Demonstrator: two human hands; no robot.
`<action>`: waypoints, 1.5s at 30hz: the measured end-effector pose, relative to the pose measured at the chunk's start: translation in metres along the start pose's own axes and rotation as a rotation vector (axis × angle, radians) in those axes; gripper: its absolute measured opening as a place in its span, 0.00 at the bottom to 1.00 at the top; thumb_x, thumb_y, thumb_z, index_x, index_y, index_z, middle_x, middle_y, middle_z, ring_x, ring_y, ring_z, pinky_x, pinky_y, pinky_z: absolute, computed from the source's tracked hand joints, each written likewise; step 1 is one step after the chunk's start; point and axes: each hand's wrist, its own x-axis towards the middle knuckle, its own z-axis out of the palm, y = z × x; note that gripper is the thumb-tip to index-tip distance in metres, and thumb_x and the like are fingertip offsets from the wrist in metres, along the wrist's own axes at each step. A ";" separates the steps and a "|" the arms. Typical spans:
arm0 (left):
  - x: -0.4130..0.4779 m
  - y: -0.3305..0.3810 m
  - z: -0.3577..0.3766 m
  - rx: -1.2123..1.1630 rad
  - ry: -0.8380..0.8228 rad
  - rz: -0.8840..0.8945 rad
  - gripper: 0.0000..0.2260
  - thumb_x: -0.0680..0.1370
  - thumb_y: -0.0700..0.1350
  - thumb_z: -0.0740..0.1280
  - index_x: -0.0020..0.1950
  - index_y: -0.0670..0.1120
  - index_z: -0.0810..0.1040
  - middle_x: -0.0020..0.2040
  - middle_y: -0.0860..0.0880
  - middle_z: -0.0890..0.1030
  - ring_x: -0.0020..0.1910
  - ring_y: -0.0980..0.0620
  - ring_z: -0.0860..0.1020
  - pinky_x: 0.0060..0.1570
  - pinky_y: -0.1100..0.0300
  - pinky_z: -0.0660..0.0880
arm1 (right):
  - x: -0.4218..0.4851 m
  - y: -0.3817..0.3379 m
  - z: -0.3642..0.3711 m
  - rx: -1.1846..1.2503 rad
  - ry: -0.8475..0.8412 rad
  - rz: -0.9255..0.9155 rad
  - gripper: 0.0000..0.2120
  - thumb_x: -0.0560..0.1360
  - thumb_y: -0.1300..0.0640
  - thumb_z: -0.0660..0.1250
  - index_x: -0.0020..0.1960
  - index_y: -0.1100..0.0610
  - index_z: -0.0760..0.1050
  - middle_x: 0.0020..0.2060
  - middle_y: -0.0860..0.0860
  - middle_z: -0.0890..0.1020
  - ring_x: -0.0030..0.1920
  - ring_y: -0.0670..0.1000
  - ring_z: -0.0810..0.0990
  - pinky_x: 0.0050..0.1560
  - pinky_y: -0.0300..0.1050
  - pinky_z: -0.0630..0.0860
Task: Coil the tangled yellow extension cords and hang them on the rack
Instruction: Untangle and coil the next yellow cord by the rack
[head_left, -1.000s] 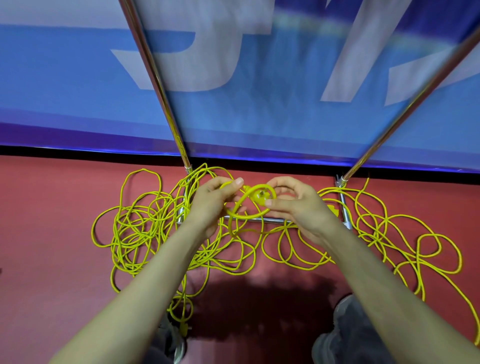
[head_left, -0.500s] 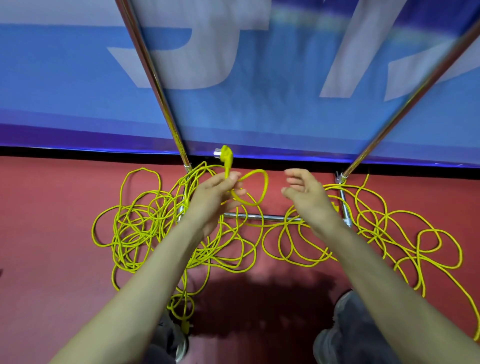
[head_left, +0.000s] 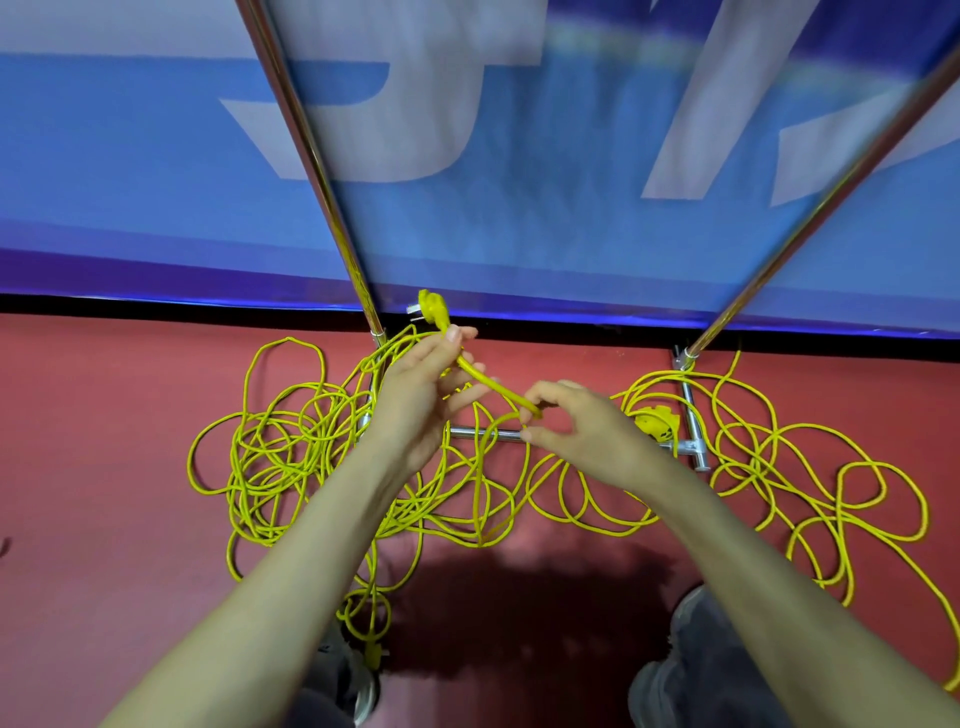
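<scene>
Tangled yellow extension cords (head_left: 291, 457) sprawl over the red floor around the foot of a chrome rack (head_left: 688, 415). My left hand (head_left: 421, 400) grips one cord just below its yellow plug (head_left: 432, 307), which points up and away. My right hand (head_left: 587, 431) pinches the same cord a short way down, where it bends into a loop that drops to the pile. A second yellow plug end (head_left: 657, 422) lies on the floor just right of my right hand. More loops (head_left: 831, 493) spread out to the right.
Two chrome rack poles (head_left: 311, 156) (head_left: 831, 208) rise up and outward from the base bar (head_left: 483, 432). A blue banner (head_left: 519, 208) with white lettering stands behind them. My grey shoes (head_left: 691, 670) are at the bottom edge, with another plug (head_left: 373, 652) near the left shoe.
My left hand lifted the plug end up out of the pile. My right hand let go, opened, then came back in and pinched the cord below the left hand.
</scene>
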 end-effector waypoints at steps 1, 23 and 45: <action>0.000 0.003 0.000 -0.028 -0.004 -0.016 0.10 0.82 0.46 0.61 0.52 0.44 0.80 0.37 0.51 0.75 0.40 0.53 0.77 0.40 0.62 0.81 | -0.001 0.002 0.001 -0.042 -0.042 -0.001 0.08 0.73 0.55 0.70 0.41 0.47 0.71 0.42 0.46 0.74 0.46 0.47 0.73 0.51 0.43 0.68; -0.008 0.037 -0.020 -0.033 -0.245 -0.361 0.11 0.70 0.45 0.68 0.44 0.40 0.85 0.29 0.52 0.68 0.23 0.59 0.67 0.21 0.69 0.67 | -0.010 0.085 -0.013 -0.356 0.041 0.336 0.10 0.76 0.48 0.65 0.51 0.54 0.78 0.51 0.52 0.77 0.55 0.55 0.76 0.54 0.51 0.74; -0.023 -0.036 0.013 0.476 -0.246 -0.215 0.04 0.77 0.37 0.68 0.44 0.45 0.76 0.34 0.50 0.82 0.30 0.58 0.78 0.32 0.65 0.73 | -0.017 0.006 -0.025 -0.567 0.265 -0.176 0.06 0.72 0.53 0.70 0.46 0.54 0.82 0.39 0.53 0.80 0.46 0.56 0.79 0.48 0.48 0.70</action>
